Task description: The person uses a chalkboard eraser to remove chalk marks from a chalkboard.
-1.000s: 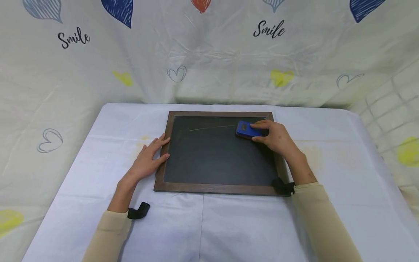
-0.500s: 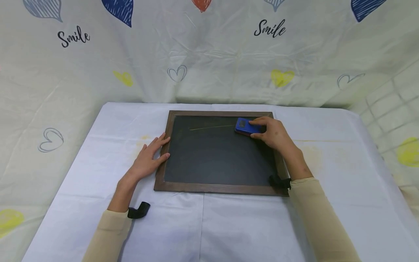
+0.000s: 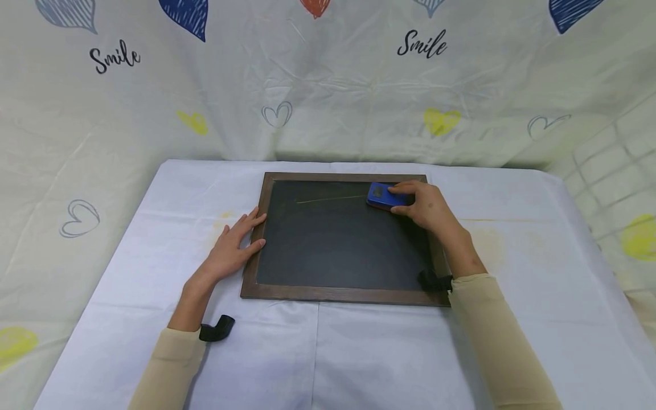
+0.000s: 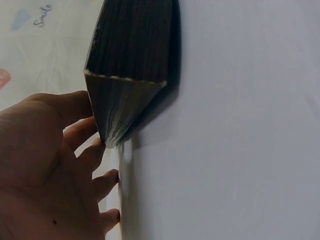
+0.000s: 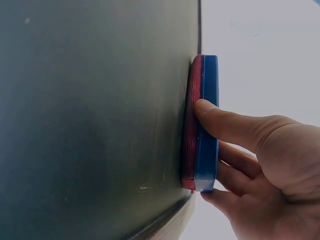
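A framed chalkboard (image 3: 333, 245) lies on the table, a thin yellowish chalk line (image 3: 328, 199) running across its upper part. My right hand (image 3: 429, 212) grips a blue chalkboard eraser (image 3: 384, 195) near the board's upper right. In the right wrist view the thumb lies along one side of the eraser (image 5: 207, 150), fingers on the other, and its red felt (image 5: 191, 145) faces the board. My left hand (image 3: 230, 250) rests with spread fingers on the left side of the wooden frame (image 3: 251, 279). The left wrist view shows those fingers (image 4: 102, 185) at the frame's edge.
A white cloth (image 3: 359, 353) covers the table, with faint yellowish stains (image 3: 487, 245) right of the board. Behind it hangs a pale curtain (image 3: 348, 85) printed with hearts and the word "Smile". Black straps (image 3: 217, 329) with small mounts sit at both wrists.
My right hand and the eraser have shifted slightly up and to the left over the board. The left hand keeps its place on the frame.
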{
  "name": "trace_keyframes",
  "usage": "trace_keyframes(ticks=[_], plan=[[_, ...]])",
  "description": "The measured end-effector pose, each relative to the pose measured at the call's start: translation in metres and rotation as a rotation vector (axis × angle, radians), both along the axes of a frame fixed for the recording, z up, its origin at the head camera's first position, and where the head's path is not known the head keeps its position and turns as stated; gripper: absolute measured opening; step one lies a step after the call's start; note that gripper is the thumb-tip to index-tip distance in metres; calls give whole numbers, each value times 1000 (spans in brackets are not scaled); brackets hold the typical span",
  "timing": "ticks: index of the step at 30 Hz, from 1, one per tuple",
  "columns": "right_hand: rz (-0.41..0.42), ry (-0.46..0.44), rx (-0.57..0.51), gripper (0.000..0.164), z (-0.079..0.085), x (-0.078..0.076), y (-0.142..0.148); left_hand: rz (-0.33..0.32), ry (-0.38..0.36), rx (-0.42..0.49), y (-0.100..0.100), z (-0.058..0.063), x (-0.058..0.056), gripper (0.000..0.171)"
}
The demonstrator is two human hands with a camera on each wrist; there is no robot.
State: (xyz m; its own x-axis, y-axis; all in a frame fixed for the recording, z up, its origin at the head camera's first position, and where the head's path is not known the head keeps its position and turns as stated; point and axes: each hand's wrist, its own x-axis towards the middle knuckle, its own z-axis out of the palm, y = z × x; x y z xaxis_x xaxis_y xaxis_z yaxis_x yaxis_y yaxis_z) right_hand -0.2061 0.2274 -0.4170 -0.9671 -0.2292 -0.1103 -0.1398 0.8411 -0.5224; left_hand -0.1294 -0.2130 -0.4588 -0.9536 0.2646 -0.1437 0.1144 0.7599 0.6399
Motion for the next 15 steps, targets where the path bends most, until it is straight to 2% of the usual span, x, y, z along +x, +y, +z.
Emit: trace_keyframes(ticks=[8,15], plan=[[4,-26,-14,55,0,-4,-4,-5,2,11,0,1,-1,66],[18,-40,-20,54,-4,-12,-20,4,3,5,1,1,0,66]])
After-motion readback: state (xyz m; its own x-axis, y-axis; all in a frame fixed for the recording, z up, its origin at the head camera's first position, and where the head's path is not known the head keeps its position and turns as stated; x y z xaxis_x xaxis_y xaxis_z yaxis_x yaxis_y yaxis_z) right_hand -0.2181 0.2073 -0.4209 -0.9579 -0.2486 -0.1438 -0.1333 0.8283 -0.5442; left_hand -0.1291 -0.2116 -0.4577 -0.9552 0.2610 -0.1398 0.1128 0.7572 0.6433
